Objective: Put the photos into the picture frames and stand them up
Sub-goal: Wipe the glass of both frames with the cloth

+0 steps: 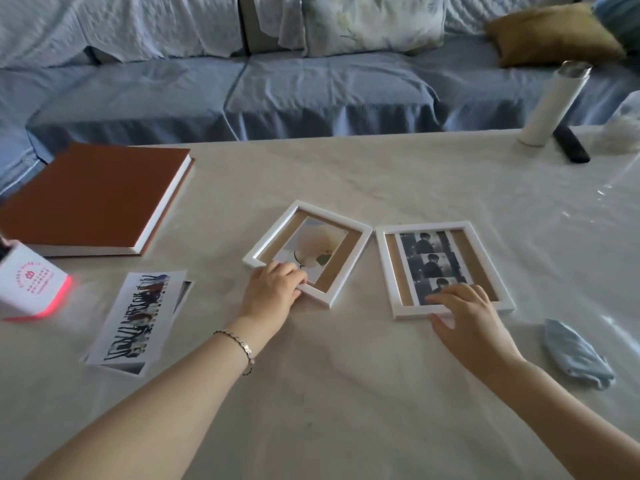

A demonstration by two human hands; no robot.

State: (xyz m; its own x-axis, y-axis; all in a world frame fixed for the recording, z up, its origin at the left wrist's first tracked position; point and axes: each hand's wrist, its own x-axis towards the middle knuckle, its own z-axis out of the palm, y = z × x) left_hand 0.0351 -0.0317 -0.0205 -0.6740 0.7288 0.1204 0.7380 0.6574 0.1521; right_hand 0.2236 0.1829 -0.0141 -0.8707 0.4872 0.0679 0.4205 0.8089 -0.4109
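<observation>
Two white picture frames lie flat side by side on the cloth-covered table. The left frame (pixel 349 251) is turned at an angle and holds a pale photo (pixel 320 245). My left hand (pixel 272 294) grips its near corner. The right frame (pixel 382 271) holds a strip photo (pixel 431 261) of three dark portraits. My right hand (pixel 464 313) rests on its near edge, fingertips on the strip's lower end and thumb under the rim. Loose photos (pixel 136 318) lie to the left, one on top of the others.
A brown album (pixel 90 199) lies at the far left, a white box (pixel 27 282) with a red glow beside it. A white bottle (pixel 554 102) and a black remote (pixel 571 145) stand far right. A blue cloth (pixel 575 355) lies near right. A blue sofa (pixel 311 91) runs behind the table.
</observation>
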